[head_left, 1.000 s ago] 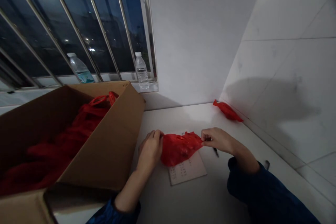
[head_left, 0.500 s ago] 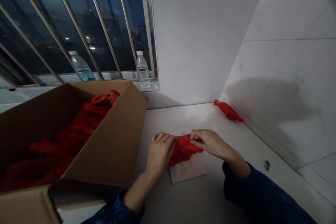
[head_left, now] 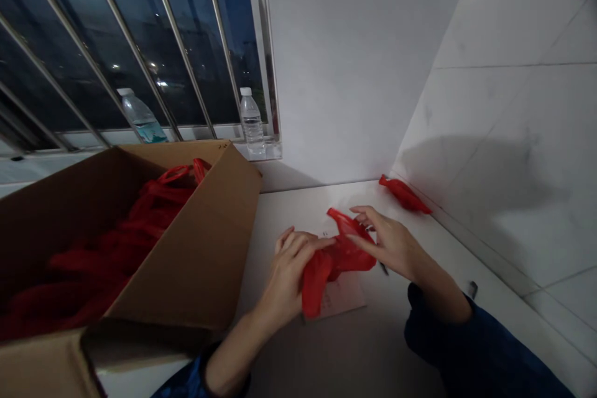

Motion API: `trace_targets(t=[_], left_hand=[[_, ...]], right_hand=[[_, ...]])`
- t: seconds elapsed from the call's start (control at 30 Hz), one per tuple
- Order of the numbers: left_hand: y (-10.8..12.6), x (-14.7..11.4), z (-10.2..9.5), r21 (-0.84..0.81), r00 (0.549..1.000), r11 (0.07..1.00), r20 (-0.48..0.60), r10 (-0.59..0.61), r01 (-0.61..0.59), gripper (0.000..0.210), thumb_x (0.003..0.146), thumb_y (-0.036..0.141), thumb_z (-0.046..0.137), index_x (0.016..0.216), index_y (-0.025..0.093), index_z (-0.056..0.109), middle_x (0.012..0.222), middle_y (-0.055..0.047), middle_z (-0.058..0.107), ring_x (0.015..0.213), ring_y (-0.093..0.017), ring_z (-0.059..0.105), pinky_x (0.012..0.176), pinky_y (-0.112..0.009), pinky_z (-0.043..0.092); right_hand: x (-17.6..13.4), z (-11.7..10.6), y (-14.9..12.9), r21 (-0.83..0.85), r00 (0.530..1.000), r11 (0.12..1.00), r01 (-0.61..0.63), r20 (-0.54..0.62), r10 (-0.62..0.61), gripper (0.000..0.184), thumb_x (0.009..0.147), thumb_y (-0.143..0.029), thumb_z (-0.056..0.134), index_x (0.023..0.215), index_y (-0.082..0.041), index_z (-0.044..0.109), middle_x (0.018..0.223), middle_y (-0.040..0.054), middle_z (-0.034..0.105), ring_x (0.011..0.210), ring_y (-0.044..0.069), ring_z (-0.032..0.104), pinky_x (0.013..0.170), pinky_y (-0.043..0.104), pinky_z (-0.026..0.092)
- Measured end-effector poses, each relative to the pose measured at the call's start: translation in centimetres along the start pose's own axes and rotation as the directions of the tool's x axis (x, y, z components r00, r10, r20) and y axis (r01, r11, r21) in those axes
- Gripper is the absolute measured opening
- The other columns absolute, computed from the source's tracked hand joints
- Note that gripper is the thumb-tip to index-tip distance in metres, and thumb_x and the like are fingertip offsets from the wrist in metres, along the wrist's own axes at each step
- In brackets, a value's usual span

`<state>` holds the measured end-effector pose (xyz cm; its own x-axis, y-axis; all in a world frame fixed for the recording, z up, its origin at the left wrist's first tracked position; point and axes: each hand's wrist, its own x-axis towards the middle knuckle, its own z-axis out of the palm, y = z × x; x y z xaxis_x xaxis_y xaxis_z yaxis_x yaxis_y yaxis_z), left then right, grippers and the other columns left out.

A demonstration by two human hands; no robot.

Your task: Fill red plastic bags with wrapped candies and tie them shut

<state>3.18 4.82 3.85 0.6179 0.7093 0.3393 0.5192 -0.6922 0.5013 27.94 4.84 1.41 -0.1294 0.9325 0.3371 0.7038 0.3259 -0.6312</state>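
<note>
At the centre of the frame, a thin red bag (head_left: 347, 255) is between the person's two hands, above a pale sheet of paper (head_left: 347, 300) that lies on the white counter (head_left: 284, 354). The left hand (head_left: 291, 264) comes up from the lower middle, its fingers stretched over the near side of the bag, where a red flap hangs down; whether they pinch the plastic or only rest against it, I cannot tell. The right hand (head_left: 385, 239) is loosely open, thumb and fingers apart with red film between them, one corner of the bag standing up beside the fingertips. Handling such soft film well probably calls for one steady hand and one working hand: the left would do best as an anchor near the flap, while the right spreads the plastic gently with its thumb rather than tugging, since film this thin looks likely to crumple or tear. Keeping the bag slightly raised should stop it dragging the paper or catching the dark slim object (head_left: 383, 268) just right of it. A red bundle (head_left: 405, 194) lies at centre right by the wall, and a cardboard box (head_left: 200, 249) with more red plastic (head_left: 153, 217) fills the left.
</note>
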Motion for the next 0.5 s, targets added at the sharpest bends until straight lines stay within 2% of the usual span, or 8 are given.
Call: trace_targets(t=[0.07,0.13,0.17,0.23,0.33,0.4,0.43,0.5], left_hand=[[0.5,0.0,-0.7,-0.066,0.999,0.997,0.001,0.039,-0.039,0.021,0.092,0.037,0.053,0.104,0.026,0.066,0.101,-0.005,0.065,0.103,-0.022,0.059,0.111,-0.045,0.03],[0.7,0.0,-1.2,-0.127,0.997,0.989,0.008,0.079,-0.077,0.031,0.094,0.046,0.047,0.088,0.023,0.066,0.094,-0.006,0.064,0.096,-0.022,0.059,0.1,-0.041,0.039],[0.7,0.0,-1.4,-0.15,0.995,0.985,0.024,0.094,-0.089,0.037,0.095,0.05,0.043,0.083,0.023,0.064,0.091,-0.006,0.064,0.093,-0.022,0.059,0.095,-0.039,0.041],[0.7,-0.1,-1.5,-0.175,0.992,0.98,0.068,0.109,-0.096,0.043,0.096,0.054,0.037,0.079,0.022,0.06,0.088,-0.007,0.065,0.088,-0.022,0.059,0.088,-0.037,0.043],[0.7,-0.2,-1.7,-0.185,0.988,0.979,0.111,0.112,-0.09,0.047,0.096,0.057,0.032,0.076,0.021,0.055,0.082,-0.006,0.063,0.08,-0.021,0.059,0.087,-0.038,0.044],[0.7,-0.4,-2.1,-0.175,0.984,0.982,0.146,0.102,-0.076,0.046,0.097,0.053,0.028,0.072,0.022,0.051,0.074,-0.004,0.06,0.074,-0.02,0.056,0.086,-0.038,0.045],[0.7,-0.4,-2.3,-0.164,0.981,0.984,0.171,0.095,-0.066,0.044,0.097,0.048,0.027,0.069,0.022,0.049,0.071,-0.003,0.057,0.071,-0.019,0.054,0.086,-0.037,0.045],[0.6,-0.4,-2.7,-0.113,0.973,0.992,0.215,0.084,-0.061,0.036,0.095,0.038,0.029,0.067,0.022,0.047,0.068,-0.002,0.056,0.069,-0.019,0.053,0.089,-0.038,0.044]], right_hand=[[-0.3,-0.5,-1.7,-0.003,0.985,0.997,0.076,-0.156,-0.075,0.028,0.094,-0.038,0.054,0.117,-0.024,0.055,0.109,0.0085,0.068,0.1,0.025,0.065,0.086,0.039,0.051],[-0.8,-0.8,-3.1,0.062,0.972,0.985,0.163,-0.183,-0.149,0.016,0.096,-0.033,0.052,0.107,-0.024,0.059,0.103,0.0076,0.068,0.097,0.023,0.065,0.084,0.036,0.051],[-0.9,-0.6,-3.7,0.104,0.975,0.975,0.197,-0.126,-0.184,0.013,0.097,-0.031,0.05,0.103,-0.024,0.06,0.099,0.0065,0.069,0.093,0.022,0.065,0.082,0.034,0.051],[-1.1,0.2,-4.4,0.14,0.967,0.964,0.227,0.088,-0.241,0.012,0.096,-0.024,0.049,0.096,-0.024,0.062,0.092,0.0043,0.07,0.087,0.02,0.066,0.076,0.032,0.05],[-1.0,2.5,-3.9,0.024,0.893,0.98,0.199,0.408,-0.191,0.013,0.089,-0.016,0.054,0.082,-0.022,0.064,0.083,0.0036,0.07,0.08,0.021,0.067,0.071,0.032,0.049],[-0.8,3.9,-2.9,-0.098,0.875,0.982,0.163,0.473,-0.098,0.005,0.083,-0.017,0.063,0.084,-0.02,0.066,0.088,0.0068,0.071,0.085,0.025,0.068,0.074,0.035,0.049],[-0.7,4.4,-2.3,-0.158,0.887,0.977,0.143,0.459,-0.056,0.012,0.079,-0.019,0.068,0.09,-0.018,0.067,0.096,0.0096,0.071,0.091,0.028,0.067,0.078,0.037,0.05],[-0.8,4.8,-1.5,-0.26,0.928,0.96,0.107,0.374,-0.002,0.043,0.068,-0.027,0.079,0.107,-0.014,0.065,0.109,0.0149,0.066,0.103,0.034,0.062,0.088,0.043,0.048]])
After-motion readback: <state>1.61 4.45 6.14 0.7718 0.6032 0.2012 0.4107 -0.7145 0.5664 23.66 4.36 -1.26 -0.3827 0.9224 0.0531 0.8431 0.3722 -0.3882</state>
